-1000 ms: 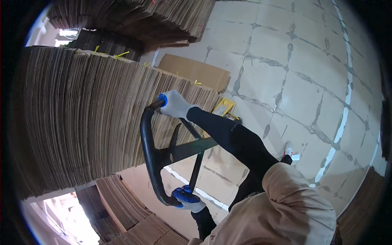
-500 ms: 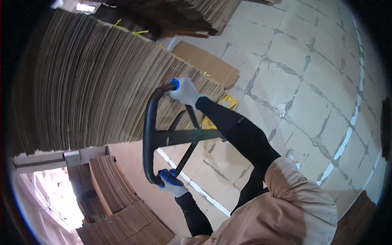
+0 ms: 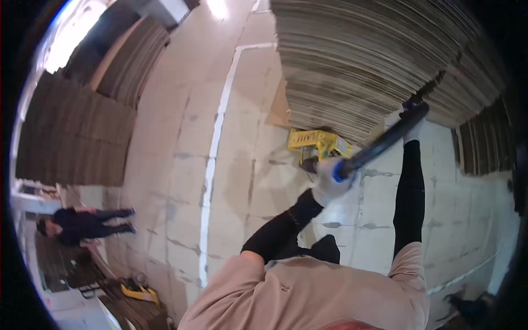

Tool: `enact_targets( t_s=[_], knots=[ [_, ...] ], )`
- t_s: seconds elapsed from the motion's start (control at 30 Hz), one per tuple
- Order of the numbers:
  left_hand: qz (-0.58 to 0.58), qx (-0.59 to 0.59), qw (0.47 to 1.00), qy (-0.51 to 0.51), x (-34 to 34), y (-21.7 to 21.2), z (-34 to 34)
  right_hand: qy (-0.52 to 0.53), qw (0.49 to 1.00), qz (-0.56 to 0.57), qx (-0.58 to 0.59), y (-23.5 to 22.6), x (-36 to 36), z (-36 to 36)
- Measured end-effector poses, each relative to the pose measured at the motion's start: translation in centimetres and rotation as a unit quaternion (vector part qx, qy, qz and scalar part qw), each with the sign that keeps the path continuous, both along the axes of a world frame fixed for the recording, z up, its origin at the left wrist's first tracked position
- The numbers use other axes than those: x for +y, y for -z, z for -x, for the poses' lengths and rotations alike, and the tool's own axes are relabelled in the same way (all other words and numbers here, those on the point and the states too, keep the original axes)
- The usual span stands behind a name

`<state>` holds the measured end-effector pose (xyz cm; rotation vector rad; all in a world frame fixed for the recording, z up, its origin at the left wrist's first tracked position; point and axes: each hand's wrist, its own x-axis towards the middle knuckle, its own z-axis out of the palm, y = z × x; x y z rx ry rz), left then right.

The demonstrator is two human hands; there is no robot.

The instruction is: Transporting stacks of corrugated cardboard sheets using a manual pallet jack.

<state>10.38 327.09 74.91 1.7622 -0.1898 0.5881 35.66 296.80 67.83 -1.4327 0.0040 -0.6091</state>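
Both my hands wear white gloves with blue palms and grip a black pallet jack handle (image 3: 388, 135). My left hand (image 3: 330, 186) is closed around its nearer end. At the farther end, my right hand (image 3: 412, 131) is wrapped round the bar, its fingers partly hidden behind it. Beyond my left hand sits the yellow pallet jack body (image 3: 320, 143), beside the lower edge of a tall stack of flat cardboard sheets (image 3: 357, 60). The jack's forks are not visible.
More cardboard stacks stand at the left (image 3: 77, 132) and the right (image 3: 484, 137). A person in dark clothes (image 3: 82, 224) stands at the far left, near another yellow jack (image 3: 140, 291). A white line (image 3: 212, 165) crosses the tiled floor. Something dark (image 3: 470, 308) shows at lower right.
My view has swung round, so the cardboard stack now lies at upper right instead of left. The handle has turned with it; both hands stay on it. The person at left has come into view.
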Motion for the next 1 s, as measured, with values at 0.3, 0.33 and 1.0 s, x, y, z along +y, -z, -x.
enact_targets(
  t_s=[0.3, 0.33, 1.0],
  knots=[
    [0.032, -0.035, 0.998, 0.031, -5.7, -0.8, -1.2, -0.185, 0.969, -0.133, 0.091, 1.9, -3.2, -7.5],
    [0.042, -0.029, 0.998, 0.025, -6.6, -1.0, -1.5, -0.211, 0.962, -0.143, 0.093, 2.5, -4.0, -9.6],
    [0.051, 0.016, 0.865, -0.498, -14.6, 0.2, -7.2, -0.368, 0.923, -0.105, 0.046, -2.1, 14.9, -15.4]
  ],
)
